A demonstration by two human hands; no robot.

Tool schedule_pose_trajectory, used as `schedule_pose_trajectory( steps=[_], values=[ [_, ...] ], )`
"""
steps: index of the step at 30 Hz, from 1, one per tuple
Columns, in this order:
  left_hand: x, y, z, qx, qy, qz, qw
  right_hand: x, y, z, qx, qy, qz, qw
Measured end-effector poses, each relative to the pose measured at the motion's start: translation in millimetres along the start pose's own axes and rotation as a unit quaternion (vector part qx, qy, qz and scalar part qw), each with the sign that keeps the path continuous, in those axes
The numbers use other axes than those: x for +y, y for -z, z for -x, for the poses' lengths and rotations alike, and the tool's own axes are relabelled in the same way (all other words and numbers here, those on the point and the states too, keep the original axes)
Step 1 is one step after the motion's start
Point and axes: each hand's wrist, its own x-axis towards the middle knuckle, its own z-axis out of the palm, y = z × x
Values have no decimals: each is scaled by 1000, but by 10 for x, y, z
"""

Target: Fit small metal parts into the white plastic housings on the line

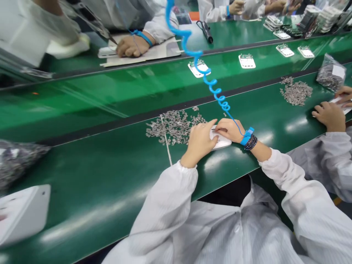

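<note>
A flat white plastic casing (224,142) lies on the green bench in front of me, partly covered by my hands. My left hand (199,141) grips its left side, thumb on the near part and fingers toward the far edge. Over the casing's right part, my right hand (231,130) has its fingers bent and pinched together; whatever is between the fingertips is too small to make out. A blue strap (246,136) with a coiled blue cord (216,90) circles my right wrist. Just left of my left hand spreads a pile of small metal pieces (176,126).
A thin pale stick (166,146) crosses the pile. At left are a bag of small parts (19,161) and a white housing (27,212). Casings with circuit boards (246,61) sit on the green strip beyond. A co-worker's hands (331,115) work at right, near another metal pile (297,92).
</note>
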Motion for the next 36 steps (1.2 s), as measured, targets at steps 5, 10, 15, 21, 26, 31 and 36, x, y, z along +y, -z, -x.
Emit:
schedule_pose_trajectory(
  steps=[5,10,15,21,26,31,36],
  values=[
    [-11,-8,0,8,9,10,1000,14,-64,41,20,-7,56,998],
    [-38,-15,-29,25,52,68,996,-13,-111,101,28,-14,70,997],
    [-19,19,-73,19,95,98,991,-52,-71,139,20,9,105,994],
    [-6,66,-84,17,118,137,983,-181,50,185,-43,27,181,982],
    [14,106,-119,10,121,160,980,-301,113,149,-92,5,213,973],
    [-12,56,-155,9,128,147,981,-232,69,139,-92,9,191,977],
    [-84,67,-130,-1,95,145,985,-112,-14,186,-18,17,151,988]
  ],
)
